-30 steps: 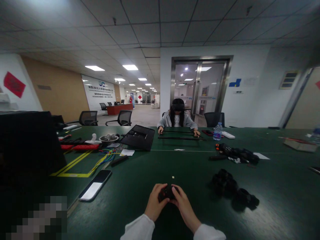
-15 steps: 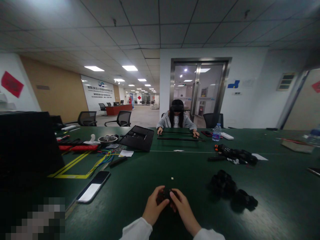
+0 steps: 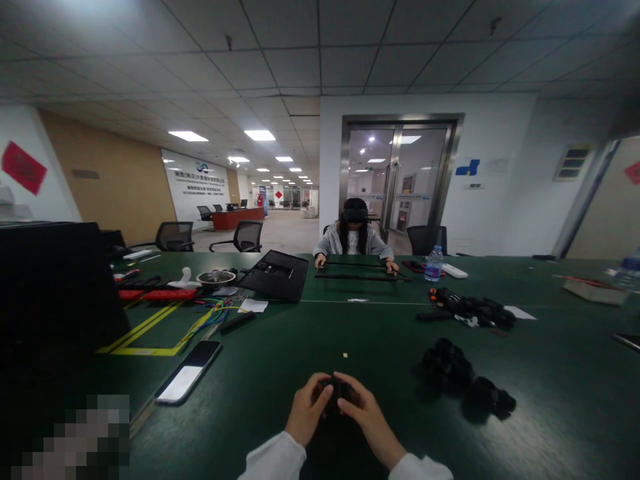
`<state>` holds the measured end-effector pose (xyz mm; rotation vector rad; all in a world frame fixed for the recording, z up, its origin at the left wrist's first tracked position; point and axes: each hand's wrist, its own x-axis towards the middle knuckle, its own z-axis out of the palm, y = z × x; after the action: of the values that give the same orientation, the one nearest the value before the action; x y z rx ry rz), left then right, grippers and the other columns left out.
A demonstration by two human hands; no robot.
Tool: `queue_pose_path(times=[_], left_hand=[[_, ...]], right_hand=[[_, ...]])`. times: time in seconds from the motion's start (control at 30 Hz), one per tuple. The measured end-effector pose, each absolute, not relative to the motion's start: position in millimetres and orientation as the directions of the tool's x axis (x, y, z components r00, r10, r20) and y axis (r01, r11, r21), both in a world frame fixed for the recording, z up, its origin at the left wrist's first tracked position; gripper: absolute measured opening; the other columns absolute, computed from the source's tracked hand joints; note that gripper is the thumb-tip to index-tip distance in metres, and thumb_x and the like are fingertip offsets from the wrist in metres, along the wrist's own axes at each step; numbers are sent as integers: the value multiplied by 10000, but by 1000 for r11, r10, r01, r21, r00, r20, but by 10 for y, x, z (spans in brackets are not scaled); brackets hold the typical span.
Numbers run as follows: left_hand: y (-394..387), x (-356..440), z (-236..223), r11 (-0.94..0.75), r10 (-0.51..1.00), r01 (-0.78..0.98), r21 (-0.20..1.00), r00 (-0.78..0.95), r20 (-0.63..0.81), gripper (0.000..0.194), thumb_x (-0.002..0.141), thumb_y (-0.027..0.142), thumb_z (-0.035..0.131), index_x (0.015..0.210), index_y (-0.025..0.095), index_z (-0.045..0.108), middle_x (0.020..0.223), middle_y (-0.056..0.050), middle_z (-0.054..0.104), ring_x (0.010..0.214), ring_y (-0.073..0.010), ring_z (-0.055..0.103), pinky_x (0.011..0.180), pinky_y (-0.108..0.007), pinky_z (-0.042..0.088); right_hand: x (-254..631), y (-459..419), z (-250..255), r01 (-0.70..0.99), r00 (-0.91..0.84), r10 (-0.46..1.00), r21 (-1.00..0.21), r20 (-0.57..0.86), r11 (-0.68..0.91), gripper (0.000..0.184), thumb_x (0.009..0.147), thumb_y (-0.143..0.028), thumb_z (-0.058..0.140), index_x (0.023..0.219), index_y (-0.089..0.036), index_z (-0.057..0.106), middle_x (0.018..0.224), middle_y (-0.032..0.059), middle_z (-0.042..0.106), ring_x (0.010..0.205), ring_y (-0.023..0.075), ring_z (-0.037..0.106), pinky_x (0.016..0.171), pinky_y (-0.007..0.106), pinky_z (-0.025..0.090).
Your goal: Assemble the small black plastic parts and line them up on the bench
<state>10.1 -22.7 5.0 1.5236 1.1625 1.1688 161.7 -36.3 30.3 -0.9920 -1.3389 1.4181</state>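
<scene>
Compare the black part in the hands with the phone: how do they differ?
The black part is held between the left hand and the right hand; the phone lies on the table. The black part looks dark wherever visible; the phone shows a large white area. The hands partly hide the black part; the phone is uncovered. Both show some black.
</scene>
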Motion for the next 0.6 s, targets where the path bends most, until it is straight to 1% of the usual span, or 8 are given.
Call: queue_pose_path(times=[0.1, 0.17, 0.3, 0.47, 0.6], left_hand=[[-226, 90, 32, -172, 982, 203, 964, 117, 150, 314, 758, 454, 434, 891, 193, 547, 580, 31, 523, 443, -99, 499, 385, -172, 368], [-224, 83, 16, -154, 985, 223, 963, 114, 131, 331, 760, 471, 417, 910, 200, 534, 580, 25, 537, 438, -106, 504, 351, -165, 338], [-232, 79, 1, -146, 988, 277, 950, 97, 124, 337, 777, 476, 385, 951, 212, 501, 510, 43, 532, 379, -97, 474, 342, -159, 300], [-257, 79, 12, -172, 983, 333, 927, 113, 142, 341, 787, 486, 357, 919, 209, 508, 464, 53, 518, 361, -93, 464, 357, -155, 288], [-259, 84, -7, -161, 982, 334, 929, 145, 118, 355, 809, 468, 307, 974, 193, 458, 446, 67, 472, 329, -86, 428, 324, -149, 278]], right_hand=[[1624, -366, 306, -108, -283, 957, -994, 59, 29, 433, 625, -277, 620, 1048, -247, 532, 1118, 31, 531, 1048, 230, 466, 877, 359, 369], [1619, -368, 312, -118, -288, 954, -992, 85, 53, 417, 622, -266, 622, 1030, -241, 539, 1076, 29, 556, 1039, 226, 476, 894, 361, 355], [1610, -380, 339, -111, -317, 942, -991, 109, 78, 382, 607, -261, 635, 979, -232, 553, 1004, 31, 579, 991, 232, 508, 872, 366, 368], [1616, -368, 317, -38, -319, 943, -995, 97, 89, 366, 604, -253, 641, 956, -233, 544, 966, 24, 572, 961, 233, 515, 827, 355, 396], [1603, -316, 207, -76, -283, 950, -990, 134, 117, 367, 583, -253, 668, 926, -215, 544, 900, 17, 584, 893, 214, 538, 788, 331, 414]])
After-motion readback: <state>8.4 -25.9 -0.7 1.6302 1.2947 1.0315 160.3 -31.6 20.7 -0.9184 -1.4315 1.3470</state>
